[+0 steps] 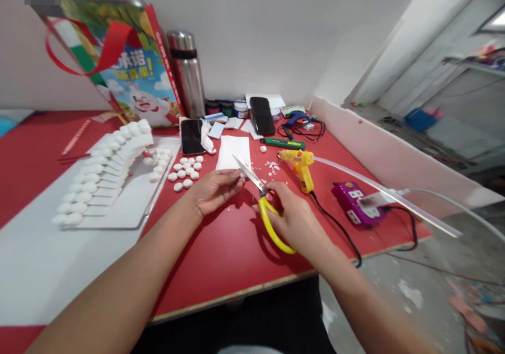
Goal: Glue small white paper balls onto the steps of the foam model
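Yellow-handled scissors [272, 230] are gripped in my right hand [292, 214], their blades pointing up and left with a narrow gap between them. My left hand [216, 188] is closed in a pinch at the blades, around a small white piece that is mostly hidden by the fingers. Just beyond the fingertips lies a white paper sheet [233, 151]. Tiny white scraps [272, 167] are scattered right of the blades. Several round white pieces [181, 173] sit left of my left hand. Farther left, a white model with rows of round pieces [92, 178] stands on a white board [130, 206].
A yellow glue gun [300, 167] holds a long clear stick above a purple power box [357, 204], with black cables nearby. Two phones [192, 137] [262, 115], a green pen-shaped tool [283, 143], a steel flask [189, 75] and a colourful bag [138, 75] stand or lie toward the wall.
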Available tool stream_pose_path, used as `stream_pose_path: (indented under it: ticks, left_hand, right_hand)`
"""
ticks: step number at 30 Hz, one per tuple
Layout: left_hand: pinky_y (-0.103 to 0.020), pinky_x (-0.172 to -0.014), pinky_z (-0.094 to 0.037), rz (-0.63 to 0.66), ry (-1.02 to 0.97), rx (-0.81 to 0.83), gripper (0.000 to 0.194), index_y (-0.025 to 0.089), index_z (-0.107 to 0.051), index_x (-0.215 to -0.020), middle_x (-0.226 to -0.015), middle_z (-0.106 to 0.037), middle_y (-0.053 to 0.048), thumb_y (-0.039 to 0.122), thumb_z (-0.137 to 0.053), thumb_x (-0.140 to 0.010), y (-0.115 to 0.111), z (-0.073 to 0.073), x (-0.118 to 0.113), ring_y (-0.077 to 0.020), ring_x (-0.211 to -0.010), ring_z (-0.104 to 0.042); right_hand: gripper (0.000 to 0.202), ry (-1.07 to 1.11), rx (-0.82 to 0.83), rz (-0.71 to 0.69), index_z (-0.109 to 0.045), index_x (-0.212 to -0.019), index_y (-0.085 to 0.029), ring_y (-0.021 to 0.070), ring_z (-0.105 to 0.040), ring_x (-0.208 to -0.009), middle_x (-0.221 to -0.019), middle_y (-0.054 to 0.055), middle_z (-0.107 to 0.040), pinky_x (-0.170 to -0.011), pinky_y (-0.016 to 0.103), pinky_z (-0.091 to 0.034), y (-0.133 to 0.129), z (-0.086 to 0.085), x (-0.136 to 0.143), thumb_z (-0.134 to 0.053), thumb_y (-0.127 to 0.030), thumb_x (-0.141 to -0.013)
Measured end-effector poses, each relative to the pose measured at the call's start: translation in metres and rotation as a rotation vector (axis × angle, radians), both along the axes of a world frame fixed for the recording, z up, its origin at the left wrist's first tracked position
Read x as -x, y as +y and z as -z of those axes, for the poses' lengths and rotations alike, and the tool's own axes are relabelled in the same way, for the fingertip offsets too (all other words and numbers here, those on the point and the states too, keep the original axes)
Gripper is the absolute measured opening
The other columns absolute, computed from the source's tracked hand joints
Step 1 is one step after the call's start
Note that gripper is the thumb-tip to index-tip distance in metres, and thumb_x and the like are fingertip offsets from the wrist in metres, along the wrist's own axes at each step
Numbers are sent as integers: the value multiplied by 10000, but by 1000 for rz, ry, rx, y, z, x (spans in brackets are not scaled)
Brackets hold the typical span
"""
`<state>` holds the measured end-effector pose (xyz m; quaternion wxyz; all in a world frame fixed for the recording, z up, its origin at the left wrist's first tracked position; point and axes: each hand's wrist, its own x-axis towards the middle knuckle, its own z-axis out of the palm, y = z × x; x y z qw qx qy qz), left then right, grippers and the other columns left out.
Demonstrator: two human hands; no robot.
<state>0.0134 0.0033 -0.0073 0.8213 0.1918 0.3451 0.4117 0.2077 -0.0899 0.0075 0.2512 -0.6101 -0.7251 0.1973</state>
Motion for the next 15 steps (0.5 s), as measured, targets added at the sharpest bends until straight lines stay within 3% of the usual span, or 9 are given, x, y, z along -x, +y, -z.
stream_pose_path:
  ticks: [4, 8, 15]
  left_hand:
    - [-160, -616, -613, 31, -2, -16, 175, 36, -732, -818, -745, -726, -97, -76, -603, -853, -1, -2, -1, -106, -614, -694]
    - [-152, -627, -601, 43, -29, -53, 197, 24, -760, -925, -840, -744, -117, -71, -602, -855, -2, -3, 1, -101, -653, -700]
    - [-190, -715, -619, 51, -105, -183, 294, 72, -786, -1028, -880, -754, -105, -71, -647, -812, -5, -4, 5, -127, -748, -732]
  right_hand:
    - [317, 116, 54, 56, -569, -1157, -219, 194, -614, -643, -771, 6, -661, -614, 286, -437, -5, 3, -3, -655, -411, -921]
    - [414, 324, 78, 168, -571, -1115, -222, 184, -602, -626, -746, -1, -650, -582, 281, -441, -2, 3, -9, -651, -566, -899]
    - [456, 114, 94, 229, -597, -1116, -209, 185, -584, -549, -696, 2, -657, -549, 292, -410, 7, -8, -14, -669, -589, -873]
